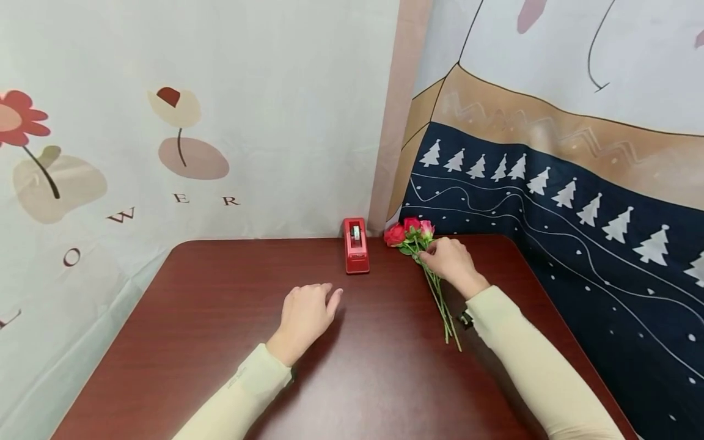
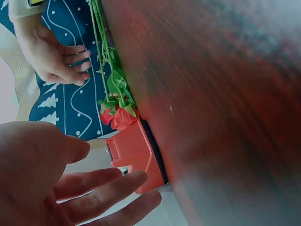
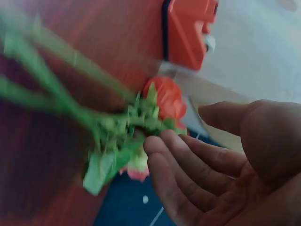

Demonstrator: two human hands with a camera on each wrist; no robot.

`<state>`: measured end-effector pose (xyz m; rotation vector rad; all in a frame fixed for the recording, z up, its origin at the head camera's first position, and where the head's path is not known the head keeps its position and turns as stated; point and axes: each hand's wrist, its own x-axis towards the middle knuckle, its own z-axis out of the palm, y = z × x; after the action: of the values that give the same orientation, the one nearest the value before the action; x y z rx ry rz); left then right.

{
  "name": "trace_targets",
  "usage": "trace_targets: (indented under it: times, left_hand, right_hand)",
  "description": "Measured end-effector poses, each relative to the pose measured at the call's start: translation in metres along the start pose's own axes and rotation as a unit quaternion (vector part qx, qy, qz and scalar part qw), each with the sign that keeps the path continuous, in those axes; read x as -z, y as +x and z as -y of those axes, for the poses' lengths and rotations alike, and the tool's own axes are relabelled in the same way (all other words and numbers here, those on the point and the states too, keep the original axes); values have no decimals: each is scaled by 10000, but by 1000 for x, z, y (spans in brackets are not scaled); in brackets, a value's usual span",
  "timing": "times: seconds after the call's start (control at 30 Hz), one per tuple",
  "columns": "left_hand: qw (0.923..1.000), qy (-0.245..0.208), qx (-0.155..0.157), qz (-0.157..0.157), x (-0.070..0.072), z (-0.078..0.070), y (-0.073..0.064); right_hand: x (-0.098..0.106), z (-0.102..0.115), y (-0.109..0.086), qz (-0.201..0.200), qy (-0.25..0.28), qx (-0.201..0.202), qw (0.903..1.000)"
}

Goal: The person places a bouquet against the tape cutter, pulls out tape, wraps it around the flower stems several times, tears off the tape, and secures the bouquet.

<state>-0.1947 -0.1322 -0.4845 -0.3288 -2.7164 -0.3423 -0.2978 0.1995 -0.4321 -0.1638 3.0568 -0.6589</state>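
Note:
A small bunch of artificial-looking roses (image 1: 408,233), red and pink with long green stems, lies on the brown table (image 1: 264,287) at the back right. Close over its stems is my right hand (image 1: 451,264); in the right wrist view its thumb stands apart from loosely bent fingers (image 3: 202,165), with no stem between them. A red tape dispenser (image 1: 357,250) stands left of the blossoms by the back edge. Nearer the front, my left hand (image 1: 305,316) hovers above the table, fingers relaxed and holding nothing. From the left wrist, the dispenser (image 2: 136,148) appears beyond the fingers.
A pale printed cloth (image 1: 297,122) hangs behind the table. Along the right side hangs a dark blue cloth (image 1: 605,293) with white trees. The table's back edge runs just behind the dispenser and roses.

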Motion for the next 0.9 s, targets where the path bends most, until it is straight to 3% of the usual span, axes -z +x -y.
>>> trace_targets:
  times: [0.23,0.47,0.63,0.9]
  left_hand:
    - [9999,-68,-88,-54,0,1,0]
    - [9998,-99,-152,-79,1,-3,2]
    - [9997,-97,-225,-36,4,-6,0]
    - [9997,-29,-180,-132,6,-4,-3]
  right_hand:
    - [14,-8,16,900,-595,-474,9930]
    - [3,-9,27,1537,-875,-787,9811]
    - [-4,-9,30,1608,-854,-903,9791]
    - [-3,-16,37,1662,-403,-729,9826]
